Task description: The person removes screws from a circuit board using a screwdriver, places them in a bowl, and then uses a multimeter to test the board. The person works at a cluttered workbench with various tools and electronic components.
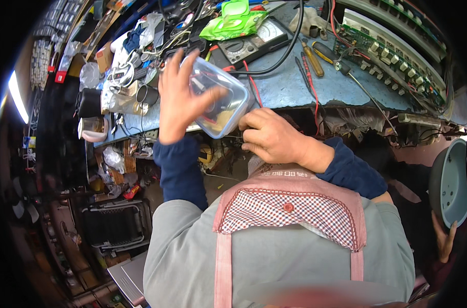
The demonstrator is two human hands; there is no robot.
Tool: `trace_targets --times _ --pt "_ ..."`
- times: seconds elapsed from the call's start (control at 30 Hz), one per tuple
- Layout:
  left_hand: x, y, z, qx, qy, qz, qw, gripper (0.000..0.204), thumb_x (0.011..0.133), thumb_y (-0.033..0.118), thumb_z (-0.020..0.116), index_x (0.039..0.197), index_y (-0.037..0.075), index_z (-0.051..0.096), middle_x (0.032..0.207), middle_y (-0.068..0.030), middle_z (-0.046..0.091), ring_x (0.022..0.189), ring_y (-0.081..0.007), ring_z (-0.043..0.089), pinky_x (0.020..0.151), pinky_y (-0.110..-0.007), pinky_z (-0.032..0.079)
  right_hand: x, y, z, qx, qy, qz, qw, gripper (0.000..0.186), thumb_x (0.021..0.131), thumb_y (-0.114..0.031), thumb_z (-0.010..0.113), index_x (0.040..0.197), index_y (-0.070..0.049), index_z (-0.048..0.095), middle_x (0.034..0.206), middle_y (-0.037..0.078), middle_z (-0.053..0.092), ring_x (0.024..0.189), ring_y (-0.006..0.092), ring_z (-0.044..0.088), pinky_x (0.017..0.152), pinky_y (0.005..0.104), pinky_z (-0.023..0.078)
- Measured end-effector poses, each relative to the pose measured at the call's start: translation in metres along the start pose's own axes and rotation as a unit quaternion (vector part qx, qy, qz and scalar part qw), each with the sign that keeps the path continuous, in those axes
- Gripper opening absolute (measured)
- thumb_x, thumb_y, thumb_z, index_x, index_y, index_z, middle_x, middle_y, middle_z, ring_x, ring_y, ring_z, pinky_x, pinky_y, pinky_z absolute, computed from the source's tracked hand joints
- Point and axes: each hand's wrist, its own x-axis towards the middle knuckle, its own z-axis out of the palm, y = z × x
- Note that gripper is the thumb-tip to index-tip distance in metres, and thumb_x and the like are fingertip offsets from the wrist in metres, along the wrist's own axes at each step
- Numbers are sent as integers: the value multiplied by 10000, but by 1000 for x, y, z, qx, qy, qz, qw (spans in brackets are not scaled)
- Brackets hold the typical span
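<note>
My left hand is raised with fingers spread over the left part of a clear plastic container with a pale blue rim, at the bench's front edge; whether it touches it is unclear. Small items show dimly through the plastic. My right hand is closed, fingers curled by the container's lower right; what it holds, if anything, is hidden. An analog multimeter and a green wipes pack lie behind the container, with red and black probes to the right.
The blue bench carries screwdrivers, a long circuit board assembly, cables, cups and clutter. A folding chair stands lower left. At far right another person's hand holds a grey-blue basin.
</note>
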Motion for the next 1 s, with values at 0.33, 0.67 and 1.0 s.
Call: trace_targets --times 0.33,0.67,1.0 --pt "-63 63 23 90 -122 -25 988 880 828 313 791 1630 179 457 1648 -314 393 1489 -615 355 1186 -786 235 -14 3 -17 85 104 130 982 175 818 -109 834 885 -20 699 1354 223 598 1166 391 620 1036 460 492" --pt "-95 45 28 -5 177 -88 980 902 841 432 891 1519 -2 484 1463 -246 532 1343 -427 544 1187 -570 341 17 37 -21 204 27 130 970 155 904 -155 787 886 -22 710 1671 327 377 1511 454 454 1218 455 358" --pt "-134 50 54 -643 98 -404 643 558 1054 398 637 1466 42 515 1401 -171 643 1229 -285 693 935 -491 608 19 36 -23 232 15 124 965 145 900 -127 779 884 -3 706 1617 274 473 1424 399 549 1150 418 434"
